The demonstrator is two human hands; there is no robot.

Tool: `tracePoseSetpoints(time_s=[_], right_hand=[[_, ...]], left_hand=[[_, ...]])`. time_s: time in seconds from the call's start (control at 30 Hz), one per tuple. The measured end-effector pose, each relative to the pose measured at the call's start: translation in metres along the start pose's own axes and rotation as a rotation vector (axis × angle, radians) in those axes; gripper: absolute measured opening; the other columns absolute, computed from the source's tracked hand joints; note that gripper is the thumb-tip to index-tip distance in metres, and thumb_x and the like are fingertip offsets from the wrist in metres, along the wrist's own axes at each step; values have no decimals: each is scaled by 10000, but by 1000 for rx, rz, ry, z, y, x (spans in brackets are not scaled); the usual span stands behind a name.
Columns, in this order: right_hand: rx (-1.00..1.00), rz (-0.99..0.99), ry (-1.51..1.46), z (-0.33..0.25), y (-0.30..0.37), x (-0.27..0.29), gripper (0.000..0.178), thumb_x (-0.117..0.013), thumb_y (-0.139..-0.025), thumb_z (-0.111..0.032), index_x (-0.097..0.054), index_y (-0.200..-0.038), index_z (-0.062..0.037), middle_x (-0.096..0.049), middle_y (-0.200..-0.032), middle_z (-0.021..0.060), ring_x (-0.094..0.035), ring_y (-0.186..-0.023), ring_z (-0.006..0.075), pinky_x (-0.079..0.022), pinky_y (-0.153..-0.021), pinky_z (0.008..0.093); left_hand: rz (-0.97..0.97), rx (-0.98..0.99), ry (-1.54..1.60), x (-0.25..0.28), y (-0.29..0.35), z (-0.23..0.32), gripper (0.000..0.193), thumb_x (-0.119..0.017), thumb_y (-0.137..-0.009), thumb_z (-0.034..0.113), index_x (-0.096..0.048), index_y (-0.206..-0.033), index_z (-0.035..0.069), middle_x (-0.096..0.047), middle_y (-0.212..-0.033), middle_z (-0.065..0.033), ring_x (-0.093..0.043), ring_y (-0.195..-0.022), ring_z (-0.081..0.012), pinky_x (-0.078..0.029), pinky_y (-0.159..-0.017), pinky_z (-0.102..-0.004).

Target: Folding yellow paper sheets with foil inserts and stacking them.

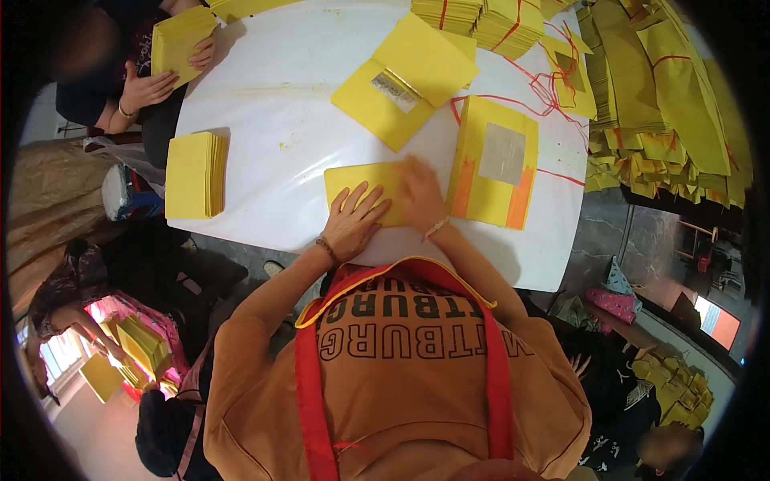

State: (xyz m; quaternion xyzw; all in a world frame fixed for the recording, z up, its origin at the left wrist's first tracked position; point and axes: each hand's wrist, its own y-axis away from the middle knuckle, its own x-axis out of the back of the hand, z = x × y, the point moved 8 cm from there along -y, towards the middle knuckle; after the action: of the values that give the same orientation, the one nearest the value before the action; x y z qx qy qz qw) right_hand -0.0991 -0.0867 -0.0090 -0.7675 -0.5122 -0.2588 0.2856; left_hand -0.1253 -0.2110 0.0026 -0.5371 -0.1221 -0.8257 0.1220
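- We rest our left hand (351, 224), grip wide, on a yellow paper rectangle (357, 175) near the edge of the white table (265, 172).
- Our blurred right hand (422, 196) is at its right end; we cannot tell this hand's grip.

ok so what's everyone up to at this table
At the white table, the person's left hand lies with fingers spread on a yellow folder; the right hand, blurred, is at its right end. A yellow folder with a silvery panel lies further right, and an open folder lies beyond. At upper left, a co-worker's hands hold a yellow stack.
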Motion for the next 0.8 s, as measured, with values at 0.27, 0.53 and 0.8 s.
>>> tracePoseSetpoints(time_s=[0.27,0.53,0.8], right_hand=[[604,38,781,-21,-91,17,614,-584,-702,-105,-391,-1273,-221,-420,-1233,145,-497,-1006,284,-420,-850,397],[669,-193,753,-2,-88,-1,570,-566,-723,-79,-398,-1259,-177,-492,-1073,115,-552,-862,248,-505,-693,348],[-439,206,-418,67,-87,52,430,-565,-748,-71,-399,-1143,-96,-472,-1007,88,-534,-778,179,-486,-573,305]], left_hand=[[18,-9,-18,2,0,2,477,-546,-804,208,-415,-1260,153,-339,-1342,-69,-262,-1262,-270,-195,-1018,-461],[78,-39,39,6,4,5,496,-556,-781,185,-422,-1256,132,-336,-1345,-98,-269,-1254,-299,-212,-1004,-490],[162,-122,-223,5,-8,32,404,-527,-743,163,-500,-1099,-27,-466,-1164,-239,-438,-1059,-336,-384,-854,-438]])
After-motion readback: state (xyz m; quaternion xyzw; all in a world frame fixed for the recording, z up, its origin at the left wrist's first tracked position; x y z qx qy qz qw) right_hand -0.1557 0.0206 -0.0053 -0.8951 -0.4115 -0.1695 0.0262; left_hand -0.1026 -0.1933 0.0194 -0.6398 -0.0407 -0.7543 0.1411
